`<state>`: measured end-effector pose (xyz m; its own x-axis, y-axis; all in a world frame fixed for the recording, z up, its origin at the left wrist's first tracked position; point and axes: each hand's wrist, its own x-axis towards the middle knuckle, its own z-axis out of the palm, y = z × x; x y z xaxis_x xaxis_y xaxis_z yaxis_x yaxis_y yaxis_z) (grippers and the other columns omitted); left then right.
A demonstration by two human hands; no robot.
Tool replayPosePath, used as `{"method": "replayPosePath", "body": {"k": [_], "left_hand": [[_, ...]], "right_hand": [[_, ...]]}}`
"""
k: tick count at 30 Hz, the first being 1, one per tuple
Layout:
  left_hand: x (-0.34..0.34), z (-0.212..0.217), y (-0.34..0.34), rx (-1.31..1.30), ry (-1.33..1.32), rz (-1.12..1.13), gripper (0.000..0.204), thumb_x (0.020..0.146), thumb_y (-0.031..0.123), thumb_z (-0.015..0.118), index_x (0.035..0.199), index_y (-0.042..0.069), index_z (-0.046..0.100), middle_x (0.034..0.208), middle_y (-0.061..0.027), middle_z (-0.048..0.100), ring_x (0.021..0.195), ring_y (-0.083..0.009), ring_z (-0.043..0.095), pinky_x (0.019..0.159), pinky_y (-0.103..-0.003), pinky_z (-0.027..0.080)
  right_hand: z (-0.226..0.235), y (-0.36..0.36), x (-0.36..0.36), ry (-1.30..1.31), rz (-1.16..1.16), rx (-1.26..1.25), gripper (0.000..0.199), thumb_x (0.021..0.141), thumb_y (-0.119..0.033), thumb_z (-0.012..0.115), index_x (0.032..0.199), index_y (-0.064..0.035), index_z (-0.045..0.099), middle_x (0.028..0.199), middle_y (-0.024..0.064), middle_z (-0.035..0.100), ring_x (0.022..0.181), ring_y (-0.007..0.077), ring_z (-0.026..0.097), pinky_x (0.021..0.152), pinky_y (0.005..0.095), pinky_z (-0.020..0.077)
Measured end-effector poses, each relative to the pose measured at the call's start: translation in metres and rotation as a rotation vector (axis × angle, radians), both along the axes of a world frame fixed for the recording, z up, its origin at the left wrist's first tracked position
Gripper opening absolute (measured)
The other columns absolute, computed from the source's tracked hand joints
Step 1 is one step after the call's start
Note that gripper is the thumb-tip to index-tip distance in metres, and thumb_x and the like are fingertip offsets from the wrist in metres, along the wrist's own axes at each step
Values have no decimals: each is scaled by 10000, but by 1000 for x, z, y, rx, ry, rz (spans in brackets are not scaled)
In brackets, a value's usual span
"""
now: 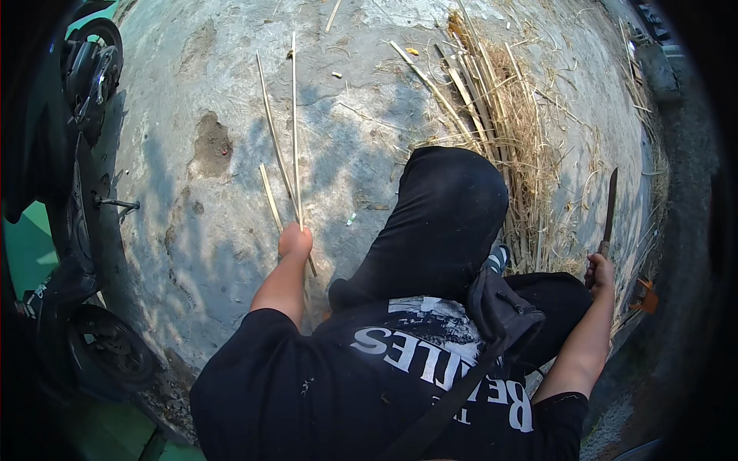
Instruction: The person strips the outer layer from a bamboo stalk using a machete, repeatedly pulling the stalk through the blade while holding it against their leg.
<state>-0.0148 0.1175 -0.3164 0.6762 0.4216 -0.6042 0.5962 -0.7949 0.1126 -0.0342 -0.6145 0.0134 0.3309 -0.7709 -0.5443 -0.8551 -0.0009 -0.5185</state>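
Observation:
My left hand (pixel 296 240) is closed around a long, pale bamboo strip (pixel 295 123) that points away from me. A second, slightly bent strip (pixel 270 123) runs into the same fist, and its darker end sticks out below. A shorter, flatter strip (pixel 270 196) reaches the hand from the left; whether it is gripped or lies on the ground I cannot tell. Out to the right, my right hand (pixel 600 273) is wrapped round the handle of a long knife (pixel 611 207) with a dark blade, held tip away from me and apart from the strips.
A heap of split bamboo strips and curly shavings (pixel 526 146) lies beyond my bent knee (pixel 457 184) and to its right. Rough concrete ground (pixel 184 100) with worn patches spreads around. A parked motorbike (pixel 84 230) stands along the left edge. A dark bag (pixel 503 303) hangs across my body.

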Motion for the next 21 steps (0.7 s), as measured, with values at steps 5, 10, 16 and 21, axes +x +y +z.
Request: {"method": "replayPosePath", "body": {"k": [5,10,16,21], "left_hand": [[40,12,24,63,27,29,392,944,411,624,1077,51,702,1125,-186,722,1081,-398,686,929,-493,551],[5,-6,18,-75,180,-83,443,962,457,606,1073,35,677,1092,-215,716,1071,-400,684,928,-498,544],[-35,-12,8,62,-108,385,445,944,393,659,1183,27,574,1170,-215,673,1059,-399,666,950,-491,521],[-34,-8,26,-12,33,490,469,917,284,721,1237,-7,542,1222,-239,663,1129,-403,659,980,-483,517]], "right_hand": [[-3,-9,-2,2,24,32,201,816,-169,700,731,-181,517,581,-52,465,434,102,442,403,286,366],[-8,-5,3,28,32,-19,220,814,-174,695,710,-190,501,570,-58,457,403,94,426,367,265,325],[-5,-2,6,63,36,-4,226,811,-164,693,706,-192,495,560,-60,446,399,92,419,364,259,327],[0,5,7,50,62,-9,195,815,-132,679,749,-176,501,571,-55,451,409,93,418,376,263,336]]}}
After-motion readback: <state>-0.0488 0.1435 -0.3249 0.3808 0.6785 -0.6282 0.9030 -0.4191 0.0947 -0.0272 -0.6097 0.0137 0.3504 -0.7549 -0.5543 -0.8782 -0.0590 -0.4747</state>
